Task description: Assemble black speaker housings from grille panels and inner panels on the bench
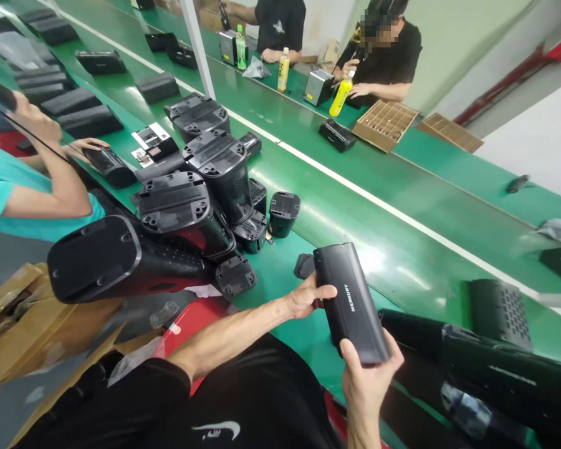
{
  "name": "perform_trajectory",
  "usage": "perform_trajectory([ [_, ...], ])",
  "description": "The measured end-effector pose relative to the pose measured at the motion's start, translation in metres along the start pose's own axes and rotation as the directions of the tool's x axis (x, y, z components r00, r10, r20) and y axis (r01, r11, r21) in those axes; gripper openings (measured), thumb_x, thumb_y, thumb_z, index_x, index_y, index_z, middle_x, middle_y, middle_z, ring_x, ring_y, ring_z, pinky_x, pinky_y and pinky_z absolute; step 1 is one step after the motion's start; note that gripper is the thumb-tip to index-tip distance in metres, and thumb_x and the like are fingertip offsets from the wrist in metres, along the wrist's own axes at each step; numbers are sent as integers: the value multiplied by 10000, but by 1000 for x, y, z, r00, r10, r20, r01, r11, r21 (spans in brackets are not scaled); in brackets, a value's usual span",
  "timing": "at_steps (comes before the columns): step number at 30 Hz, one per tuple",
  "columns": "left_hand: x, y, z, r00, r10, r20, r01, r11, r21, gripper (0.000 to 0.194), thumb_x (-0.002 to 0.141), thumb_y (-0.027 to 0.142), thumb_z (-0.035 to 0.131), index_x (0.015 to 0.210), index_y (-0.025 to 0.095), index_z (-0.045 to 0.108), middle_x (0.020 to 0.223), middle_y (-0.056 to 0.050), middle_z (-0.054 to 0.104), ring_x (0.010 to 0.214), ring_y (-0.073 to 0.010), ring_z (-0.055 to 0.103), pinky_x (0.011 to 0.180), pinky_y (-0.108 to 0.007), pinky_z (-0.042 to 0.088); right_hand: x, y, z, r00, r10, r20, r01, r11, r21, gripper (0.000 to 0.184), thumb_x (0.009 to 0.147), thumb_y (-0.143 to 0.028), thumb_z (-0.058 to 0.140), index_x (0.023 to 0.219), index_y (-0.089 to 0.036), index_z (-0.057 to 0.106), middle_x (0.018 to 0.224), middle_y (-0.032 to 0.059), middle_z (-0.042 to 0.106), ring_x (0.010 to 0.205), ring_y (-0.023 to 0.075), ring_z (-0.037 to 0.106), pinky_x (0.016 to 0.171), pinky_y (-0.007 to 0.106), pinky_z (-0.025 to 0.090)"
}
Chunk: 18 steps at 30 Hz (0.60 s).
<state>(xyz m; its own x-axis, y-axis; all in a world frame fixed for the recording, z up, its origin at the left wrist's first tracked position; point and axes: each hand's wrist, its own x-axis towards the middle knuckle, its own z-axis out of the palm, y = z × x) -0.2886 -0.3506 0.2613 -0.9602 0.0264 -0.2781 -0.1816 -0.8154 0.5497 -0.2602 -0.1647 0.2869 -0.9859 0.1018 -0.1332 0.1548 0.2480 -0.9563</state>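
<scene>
Hands (369, 374) (half-curled) grip black casing (355, 312).

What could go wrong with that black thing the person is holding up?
The black MERKURY casing might slip and drop, as it's smooth and held up only by the left hand and right hand. Swinging it left could maybe bump the crowded black housings and knock some over.

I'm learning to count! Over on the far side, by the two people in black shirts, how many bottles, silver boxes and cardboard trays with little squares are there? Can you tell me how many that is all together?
Bottles: 3
Silver boxes: 2
Trays: 2
Total: 7
</scene>
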Motion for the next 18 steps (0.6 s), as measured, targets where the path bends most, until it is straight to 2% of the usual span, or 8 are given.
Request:
perform_trajectory([
  [2,-1,15,-9,999,33,-36,-29,994,109,923,592,576,926,1389,237,605,1378,-153,628,1277,-379,588,1048,-548,476,4,5,-17,996,52,76,-58,995,84,875,700,-541,853,1429,-260,459,1314,107,551,1101,290,586,967,511,519],
  [4,-3,35,-19,991,130,-22,-119,954,277,981,560,508,957,1434,266,582,1496,-139,555,1410,-390,477,1166,-567,372,7,10,-36,977,105,187,-133,981,144,786,757,-552,797,1420,-276,479,1318,102,575,1129,303,592,976,523,509],
  [6,-4,53,-27,987,130,97,-160,888,432,1002,565,393,969,1472,280,560,1541,-124,525,1454,-380,434,1226,-544,302,8,15,-52,957,143,252,-182,973,142,793,732,-553,813,1407,-272,506,1313,108,602,1138,316,599,985,517,499],
  [8,-5,64,-30,974,46,220,-155,846,510,990,604,350,947,1502,280,536,1531,-117,536,1425,-379,470,1221,-535,320,9,19,-63,951,153,267,-184,979,92,853,678,-553,853,1407,-258,522,1295,118,628,1131,327,606,993,498,489],
  [10,-5,65,-30,964,24,266,-167,832,530,969,629,349,923,1510,275,525,1519,-107,542,1393,-381,500,1199,-526,358,10,24,-68,953,142,266,-157,987,33,889,653,-557,870,1412,-246,527,1284,126,642,1126,335,610,996,484,487],
  [14,-5,51,-29,977,95,193,-188,809,556,933,624,363,900,1483,261,550,1480,-96,562,1375,-383,497,1197,-511,354,15,35,-66,959,128,251,-137,990,19,812,715,-589,817,1396,-247,537,1292,114,643,1155,339,609,1019,494,485],
  [18,-6,32,-36,996,88,28,-89,827,556,863,636,375,859,1444,254,580,1420,-95,579,1355,-371,490,1201,-521,324,21,36,-61,916,262,305,-293,954,61,760,756,-605,780,1403,-287,538,1344,84,634,1230,338,601,1058,512,483],
])
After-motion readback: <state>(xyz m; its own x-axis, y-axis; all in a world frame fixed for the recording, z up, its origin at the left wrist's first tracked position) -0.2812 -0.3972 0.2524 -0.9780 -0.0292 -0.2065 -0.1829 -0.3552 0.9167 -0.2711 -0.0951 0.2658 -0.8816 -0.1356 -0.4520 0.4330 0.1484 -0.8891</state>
